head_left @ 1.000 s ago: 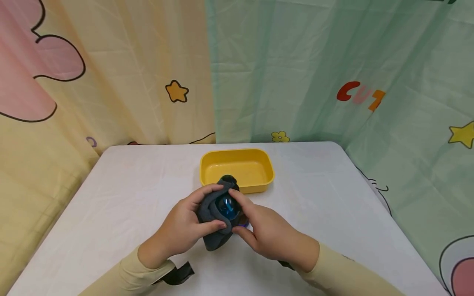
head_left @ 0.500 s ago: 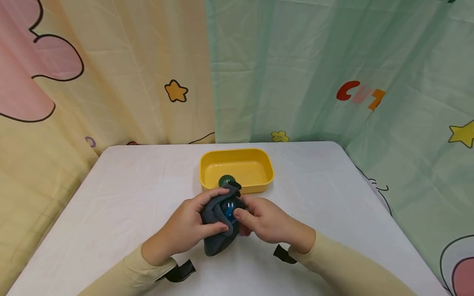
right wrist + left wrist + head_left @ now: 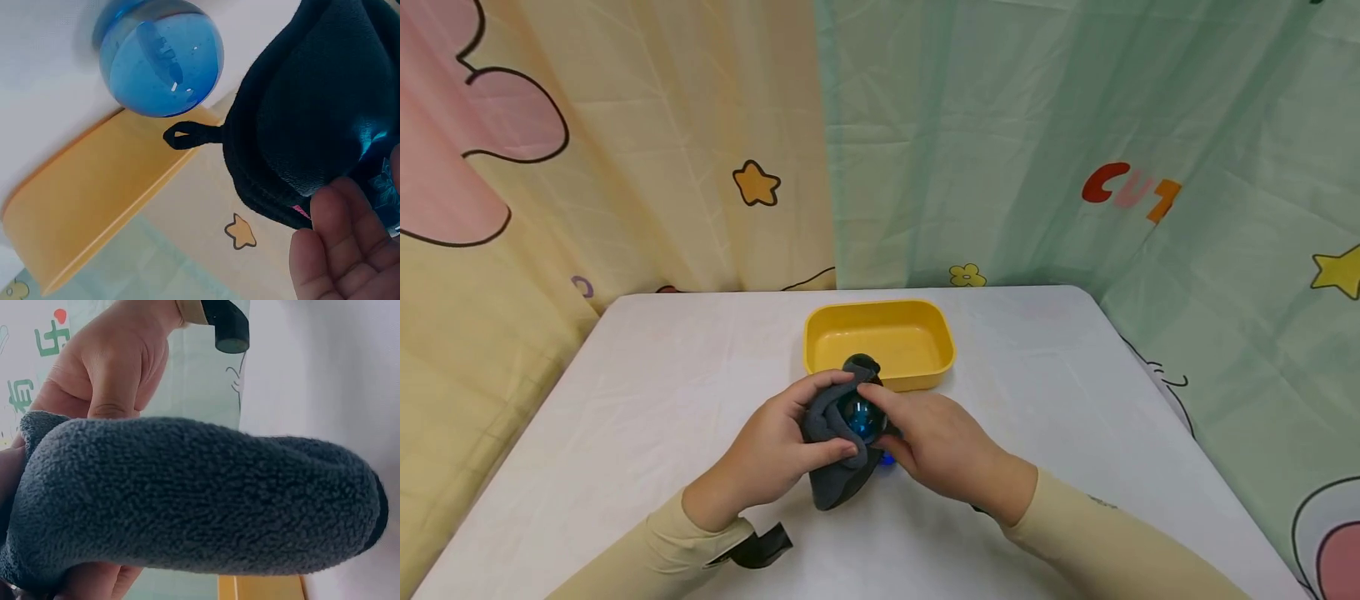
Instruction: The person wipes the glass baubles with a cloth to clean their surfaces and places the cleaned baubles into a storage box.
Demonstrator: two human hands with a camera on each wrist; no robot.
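Note:
My left hand (image 3: 767, 454) grips a dark grey fleecy cloth (image 3: 831, 425), its thumb in front. A glossy blue ball (image 3: 862, 417) shows in the cloth's fold. My right hand (image 3: 951, 450) holds this ball from the right, with fingers at its top and lower side. In the right wrist view, the fingers (image 3: 334, 231) meet the cloth beside shiny glass with a snowflake pattern; a black loop (image 3: 187, 134) sticks out of the cloth. A clear blue ball (image 3: 161, 59) shows beyond the loop; whether it rests on anything is unclear. Fleece fills most of the left wrist view.
A yellow plastic tub (image 3: 925, 382) stands behind the hands on the white table (image 3: 700, 367). Black straps (image 3: 763, 546) hang at the wrists. Printed curtains (image 3: 1000, 125) surround the table's back and sides.
Half a second ago my right thumb was across the ball's front; now the fingers span its top and lower side. The cloth swung slightly right, then back left and up.

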